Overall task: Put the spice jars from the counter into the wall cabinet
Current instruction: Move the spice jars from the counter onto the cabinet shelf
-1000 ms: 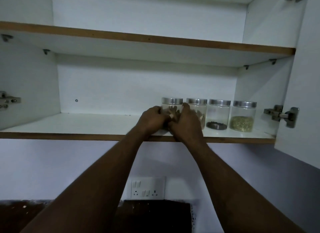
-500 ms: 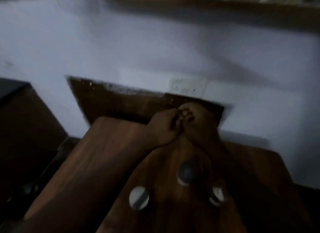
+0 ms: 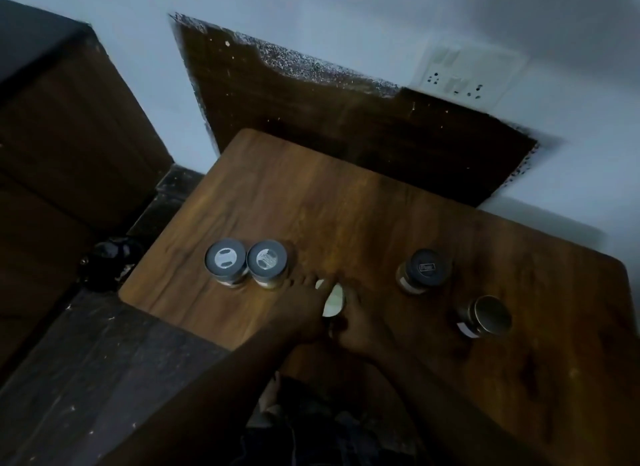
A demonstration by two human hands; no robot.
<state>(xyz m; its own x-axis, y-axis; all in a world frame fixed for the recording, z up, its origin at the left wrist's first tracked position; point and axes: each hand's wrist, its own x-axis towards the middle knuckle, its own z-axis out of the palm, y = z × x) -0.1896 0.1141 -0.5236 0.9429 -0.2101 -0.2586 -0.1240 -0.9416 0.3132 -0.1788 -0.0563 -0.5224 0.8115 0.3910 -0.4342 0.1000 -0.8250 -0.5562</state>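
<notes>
Between the left hand (image 3: 301,315) and right hand (image 3: 362,328), both curled round it, the pale-lidded jar (image 3: 334,301) stands on the counter (image 3: 311,195). Just left of that jar sits a grey-lidded jar (image 3: 267,263); in this dim light, a hasty lift could let the left fingers knock it over.

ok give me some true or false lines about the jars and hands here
1. Five jars are in view. True.
2. The two grey-lidded jars stand far apart. False: they stand side by side at the left of the counter.
3. The left hand and right hand both hold the pale-lidded jar. True.
4. The dark-lidded jar is in a hand's grip. False: it stands alone, right of the hands.
5. The wall socket has a plug in it. False: nothing is plugged in.
</notes>
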